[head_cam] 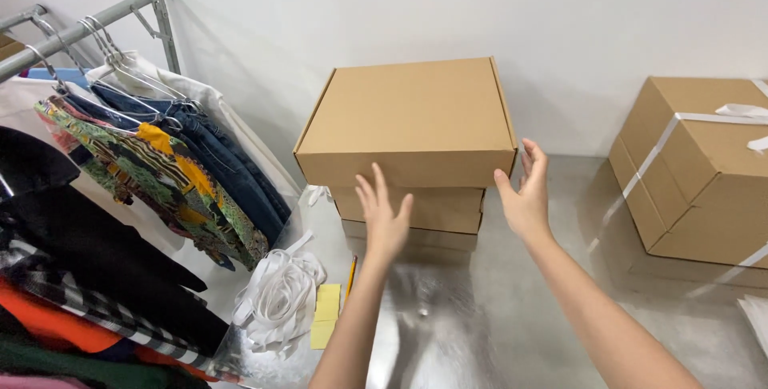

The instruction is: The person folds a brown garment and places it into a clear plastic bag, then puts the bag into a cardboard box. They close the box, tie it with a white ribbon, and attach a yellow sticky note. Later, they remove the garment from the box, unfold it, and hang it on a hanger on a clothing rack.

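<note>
Item: our left hand [384, 217], fingers spread wide apart, palm turned toward the front face of the top cardboard box [412, 121]; empty, just short of the box, and we cannot tell whether a fingertip touches it. Item: our right hand [526, 193], likewise spread and empty, held beside the box's right front corner, contact unclear. Item: the top cardboard box, closed, stacked on a lower flat box [424, 209] at the far edge of the metal table [480, 317], against the wall. Item: a strapped carton [696, 169] near the table's right edge. Item: a heap of white tape [276, 297], yellow paper slips [324, 317] and a pencil [350, 275] along the left edge. Item: a garment rack [120, 157] beyond that edge
</note>
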